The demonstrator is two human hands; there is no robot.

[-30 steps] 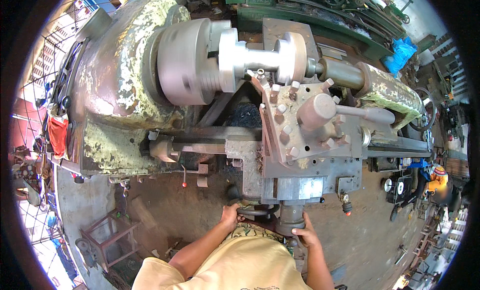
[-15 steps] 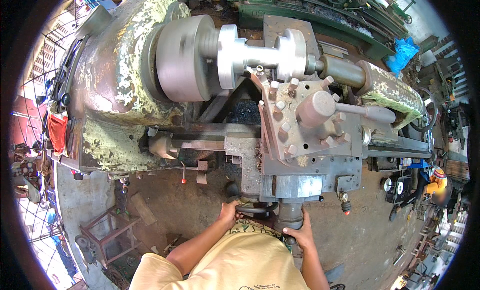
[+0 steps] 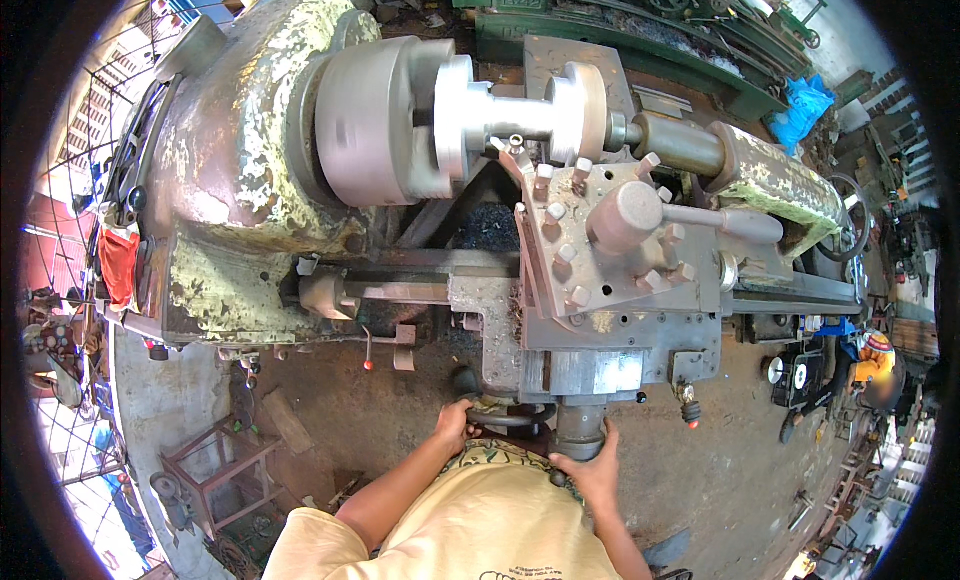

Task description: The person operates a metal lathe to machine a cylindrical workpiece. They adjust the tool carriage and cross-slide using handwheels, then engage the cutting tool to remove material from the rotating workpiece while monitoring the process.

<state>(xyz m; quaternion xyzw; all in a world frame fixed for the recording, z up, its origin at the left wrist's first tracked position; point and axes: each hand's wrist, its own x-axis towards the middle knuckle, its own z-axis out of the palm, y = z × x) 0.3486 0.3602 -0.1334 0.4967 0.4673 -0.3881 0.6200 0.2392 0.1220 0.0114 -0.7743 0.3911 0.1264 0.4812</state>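
A: L hand?
B: L hand (image 3: 456, 423) curled nearly closed round L end of dark handwheel (image 3: 512, 420) rim, low ctr of view, in front of lathe carriage (image 3: 503, 345). Some fingers hidden.
A: R hand?
B: R hand (image 3: 592, 467) part-open, thumb on near side of round collar (image 3: 579, 446), fingers up along its R side. Touching; grip strength can't tell. Ball knob (image 3: 557, 477) right by thumb.
A: Where's collar re wheel?
B: Just R of it, at near end of grey sleeve (image 3: 581, 418) under carriage front.
A: Handling, est.?
B: Both look like solid metal: rigid, not fragile, prob. heavy as parts but borne by machine, so turned, not lifted. Poss. slick if oily; can't tell. Best hold: wheel by outer rim, collar w/ thumb & fingers on opp. sides.
A: Workpiece?
B: Bright spool-shaped workpiece (image 3: 515, 118), betw. chuck (image 3: 365, 130) & tailstock centre (image 3: 625, 133). Prob. heavy, smooth, hard to grip bare; flanges likely best hold. No hand on it. Tool post (image 3: 590, 230) just in front, towards person.
A: Containers?
B: Blue plastic bag (image 3: 802, 110), far R, bunched; contents can't tell. Black boxy case (image 3: 797, 395) w/ white discs on R floor; inside not visible. Dark swarf (image 3: 487, 228) in gap under bed; any tray below it, can't tell.
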